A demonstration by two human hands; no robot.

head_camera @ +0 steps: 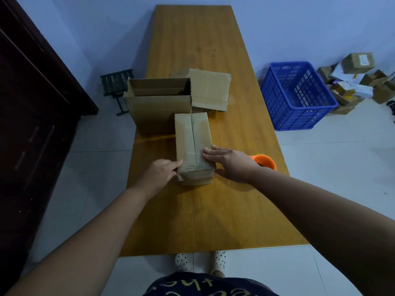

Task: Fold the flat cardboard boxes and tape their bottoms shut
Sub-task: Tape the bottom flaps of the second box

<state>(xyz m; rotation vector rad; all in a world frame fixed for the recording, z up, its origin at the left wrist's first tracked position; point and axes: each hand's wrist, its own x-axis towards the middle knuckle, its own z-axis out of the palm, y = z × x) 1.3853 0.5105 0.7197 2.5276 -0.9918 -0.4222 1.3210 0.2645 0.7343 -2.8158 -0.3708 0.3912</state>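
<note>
Pressing flat with the straight fingers of the right hand point(228, 163) on top of the small box point(192, 137), near its right edge. Holding its near left corner with the curled fingers of the left hand point(159, 170). Lying mid-frame, long side pointing away up the table point(192, 221), taped seam along it. Touching the big open box point(158, 112) at the far left corner, another box point(210, 90) just behind. Sitting just beside the right wrist: an orange tape roll point(265, 162). Probably easiest to pull toward the lower frame, onto bare wood; blocked farther up, table edge close on the left.
</note>
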